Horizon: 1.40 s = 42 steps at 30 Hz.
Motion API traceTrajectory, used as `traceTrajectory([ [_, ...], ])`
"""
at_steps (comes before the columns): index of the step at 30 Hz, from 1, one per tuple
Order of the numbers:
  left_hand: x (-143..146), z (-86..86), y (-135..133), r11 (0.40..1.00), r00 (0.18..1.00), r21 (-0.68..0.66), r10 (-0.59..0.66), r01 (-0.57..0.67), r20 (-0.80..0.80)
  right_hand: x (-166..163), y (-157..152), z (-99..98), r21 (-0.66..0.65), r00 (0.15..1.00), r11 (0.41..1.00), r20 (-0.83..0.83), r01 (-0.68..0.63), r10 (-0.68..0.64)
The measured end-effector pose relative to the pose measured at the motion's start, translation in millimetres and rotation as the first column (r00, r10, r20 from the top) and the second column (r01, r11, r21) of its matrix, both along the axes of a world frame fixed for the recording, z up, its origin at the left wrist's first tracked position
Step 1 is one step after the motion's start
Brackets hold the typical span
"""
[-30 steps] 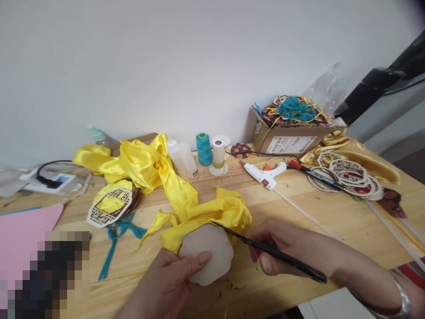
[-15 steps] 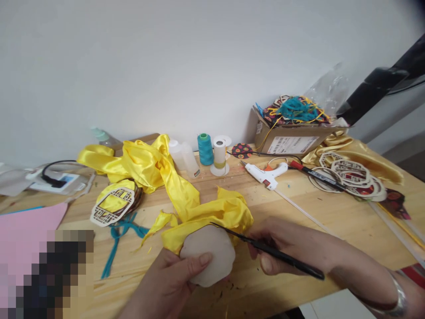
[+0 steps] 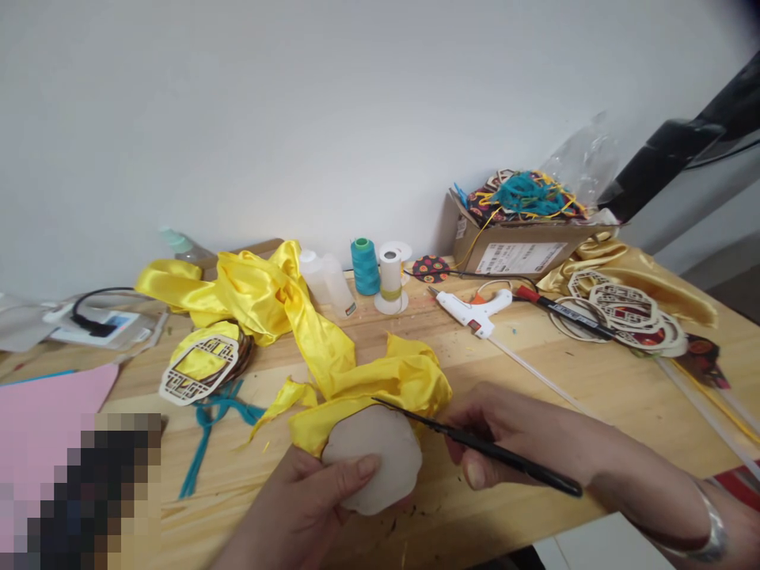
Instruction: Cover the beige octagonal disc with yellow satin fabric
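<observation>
My left hand (image 3: 324, 491) pinches a scalloped grey-white disc (image 3: 380, 455), thumb on its face and fingers underneath. Yellow satin fabric (image 3: 409, 376) lies along the disc's far edge and trails back across the wooden table. In my right hand (image 3: 490, 431) are slim black scissors (image 3: 504, 455), seen nearly edge-on. Their pointed tip lies at the disc's upper rim, against the yellow fabric; whether the blades are apart I cannot tell. The far side of the disc is hidden.
Left of my hands are teal strips (image 3: 205, 443) and a stack of cut-out wooden frames (image 3: 199, 368). Behind stand clear bottles (image 3: 326, 281), a teal thread cone (image 3: 364, 267) and a white spool (image 3: 390, 273). A glue gun (image 3: 475, 311), marker (image 3: 564, 313) and full cardboard box (image 3: 516, 249) are to the right.
The scissors' tip has shifted very slightly left along the disc's rim. The view has moved a little; both hands keep the same hold.
</observation>
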<state>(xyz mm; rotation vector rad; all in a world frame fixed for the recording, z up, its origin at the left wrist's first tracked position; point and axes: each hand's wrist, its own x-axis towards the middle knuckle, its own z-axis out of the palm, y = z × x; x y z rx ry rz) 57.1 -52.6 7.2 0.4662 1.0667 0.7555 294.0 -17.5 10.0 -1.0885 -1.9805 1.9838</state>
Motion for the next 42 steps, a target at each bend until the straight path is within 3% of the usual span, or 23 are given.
traceTrajectory([
  [21, -3, 1.2, -2, 0.997, 0.997, -0.001, -0.077, 0.077, -0.022, -2, 2, -0.7, -0.078, 0.995, 0.993, -0.041, 0.089, -0.092],
  [42, -3, -2.3, -1, 0.999, 0.999, 0.01, -0.044, 0.044, -0.021, -2, 2, -6.6, -0.072, 0.991, 0.989, -0.001, 0.132, -0.132],
])
